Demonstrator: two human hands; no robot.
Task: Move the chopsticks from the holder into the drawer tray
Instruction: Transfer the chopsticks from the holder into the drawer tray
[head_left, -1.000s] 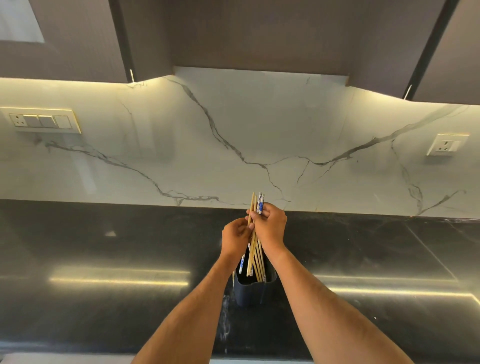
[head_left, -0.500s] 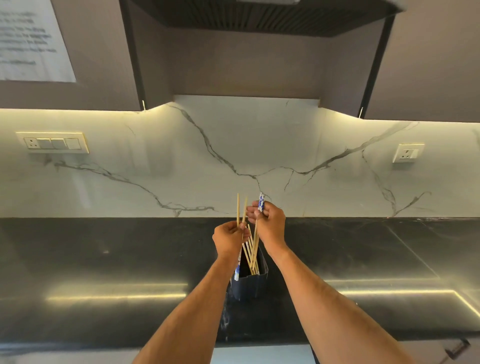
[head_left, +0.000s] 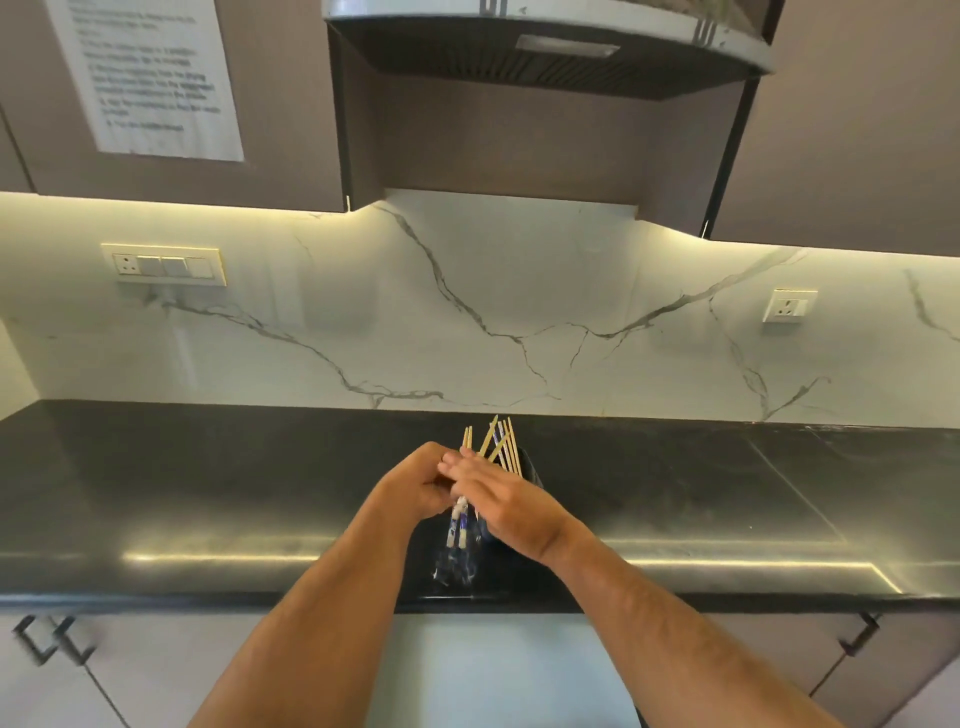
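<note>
My left hand (head_left: 415, 483) is closed around a pair of chopsticks (head_left: 460, 522) with blue-and-white patterned ends. Those ends point down toward the black counter, and the bare bamboo tips stick up above the fingers. My right hand (head_left: 506, 501) lies against the left one with its fingers stretched across the same sticks. Motion blur hides whether it grips them. Behind the right hand stands the dark holder (head_left: 532, 470), mostly covered. Several plain bamboo chopsticks (head_left: 501, 444) fan out of its top. No drawer tray is in view.
The glossy black counter (head_left: 208, 493) runs the full width below a white marble backsplash. Pale cabinet fronts with dark handles (head_left: 36, 644) sit under its front edge. A range hood (head_left: 545, 47) hangs overhead, with switch plates (head_left: 163, 265) on the wall.
The camera has tilted up and back. Both hands have dropped lower, and the patterned pair is now out of the holder, left of it. The right fingers have straightened.
</note>
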